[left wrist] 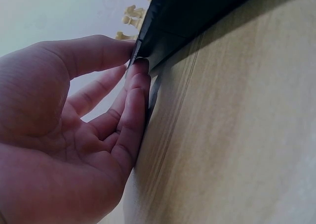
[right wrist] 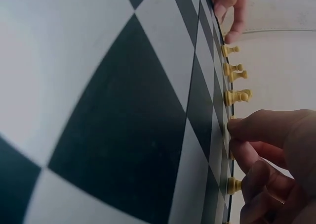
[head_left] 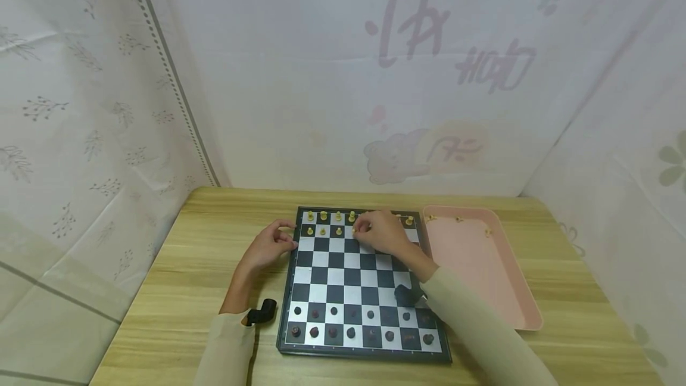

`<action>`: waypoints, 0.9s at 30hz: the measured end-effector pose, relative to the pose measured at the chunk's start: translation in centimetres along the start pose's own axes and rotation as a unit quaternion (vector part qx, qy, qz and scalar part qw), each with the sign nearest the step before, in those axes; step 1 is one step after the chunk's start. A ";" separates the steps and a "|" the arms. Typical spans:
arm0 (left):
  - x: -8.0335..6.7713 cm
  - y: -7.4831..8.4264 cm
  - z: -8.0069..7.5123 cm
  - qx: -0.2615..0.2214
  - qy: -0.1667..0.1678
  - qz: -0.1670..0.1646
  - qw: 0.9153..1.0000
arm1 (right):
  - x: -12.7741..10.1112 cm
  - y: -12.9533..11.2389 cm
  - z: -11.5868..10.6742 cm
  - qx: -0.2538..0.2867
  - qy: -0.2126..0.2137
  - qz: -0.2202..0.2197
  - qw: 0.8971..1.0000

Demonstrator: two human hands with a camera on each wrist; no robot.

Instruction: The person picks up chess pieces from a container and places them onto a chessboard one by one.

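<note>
A black-and-white chessboard (head_left: pixel 328 261) lies on the wooden table. My right hand (head_left: pixel 382 232) is over its far rows, thumb and forefinger pinching a small yellow pawn (head_left: pixel 354 230), mostly hidden by the fingers. In the right wrist view the same hand (right wrist: pixel 276 159) stands at the line of yellow pieces. Left of the pinched pawn, yellow pawns (head_left: pixel 323 232) stand in the second row, with taller yellow pieces (head_left: pixel 324 215) behind them. My left hand (head_left: pixel 270 245) holds the board's left edge; in the left wrist view its thumb and fingertips (left wrist: pixel 139 66) meet at that edge.
Dark chess pieces (head_left: pixel 351 333) fill the two near rows. To the right of the board is a pink tray (head_left: pixel 477 267) with several yellow pieces (head_left: pixel 458 219) near its far end. A patterned curtain (head_left: pixel 300 106) hangs behind the table (head_left: pixel 214 243).
</note>
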State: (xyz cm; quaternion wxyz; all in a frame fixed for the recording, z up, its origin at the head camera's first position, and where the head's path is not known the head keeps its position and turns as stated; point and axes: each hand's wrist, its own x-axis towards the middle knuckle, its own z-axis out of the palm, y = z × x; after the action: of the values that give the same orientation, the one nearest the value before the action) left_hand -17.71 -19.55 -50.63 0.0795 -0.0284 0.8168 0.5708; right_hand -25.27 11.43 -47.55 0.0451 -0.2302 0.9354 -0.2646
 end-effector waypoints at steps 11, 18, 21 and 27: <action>0.2 0.0 0.1 0.005 -0.002 0.006 1.000 | 0.0 0.2 -0.2 -0.012 0.003 -0.016 1.000; 0.3 0.0 0.1 0.006 0.003 0.008 1.000 | -0.8 0.7 -1.9 0.025 0.034 0.005 0.999; 0.3 0.0 0.0 0.006 0.004 0.006 1.000 | -1.2 1.5 -3.0 0.040 0.047 0.022 0.998; 0.1 0.0 0.1 0.006 0.006 0.000 1.000 | -2.2 4.1 -5.2 0.062 0.079 0.058 0.993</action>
State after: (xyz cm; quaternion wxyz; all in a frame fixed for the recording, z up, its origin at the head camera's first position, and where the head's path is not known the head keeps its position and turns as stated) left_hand -17.81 -19.41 -50.68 0.0748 -0.0309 0.8209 0.5654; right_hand -26.10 17.99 -45.33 0.0002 -0.1505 0.9296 -0.3364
